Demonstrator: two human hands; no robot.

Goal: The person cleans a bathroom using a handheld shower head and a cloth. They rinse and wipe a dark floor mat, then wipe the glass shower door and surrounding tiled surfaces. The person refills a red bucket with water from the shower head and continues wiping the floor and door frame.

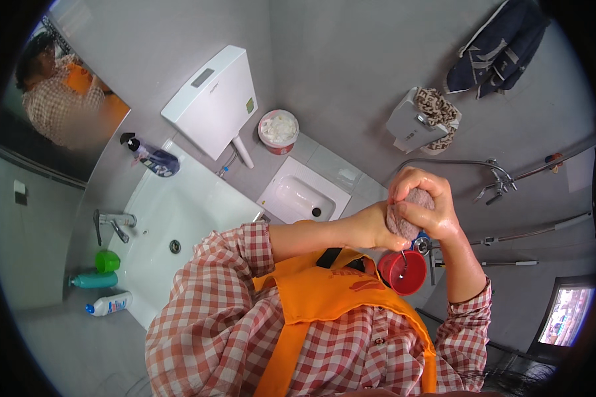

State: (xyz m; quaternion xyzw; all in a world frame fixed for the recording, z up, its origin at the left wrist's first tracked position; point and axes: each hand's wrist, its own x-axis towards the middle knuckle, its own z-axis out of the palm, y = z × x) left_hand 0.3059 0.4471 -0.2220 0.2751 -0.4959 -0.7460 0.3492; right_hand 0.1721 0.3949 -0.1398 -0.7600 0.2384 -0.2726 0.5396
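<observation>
A wet, bunched-up pinkish-brown cloth (pixel 410 211) is squeezed between my two hands. My left hand (pixel 377 231) grips its lower left side, and my right hand (pixel 434 201) wraps its upper right side with the thumb across the front. The skin of both hands glistens with water. From the underside of the left hand a thin stream of water runs down toward a red bucket (pixel 411 275) below. Part of the cloth is hidden by my fingers.
To the left is a white washbasin (pixel 198 208) with a faucet (pixel 116 221) and several bottles. A squat toilet (pixel 303 193), a wastebasket (pixel 278 130) and a cistern (pixel 213 99) lie ahead. Shower fittings (pixel 499 181) and a dark towel (pixel 496 54) are on the right wall.
</observation>
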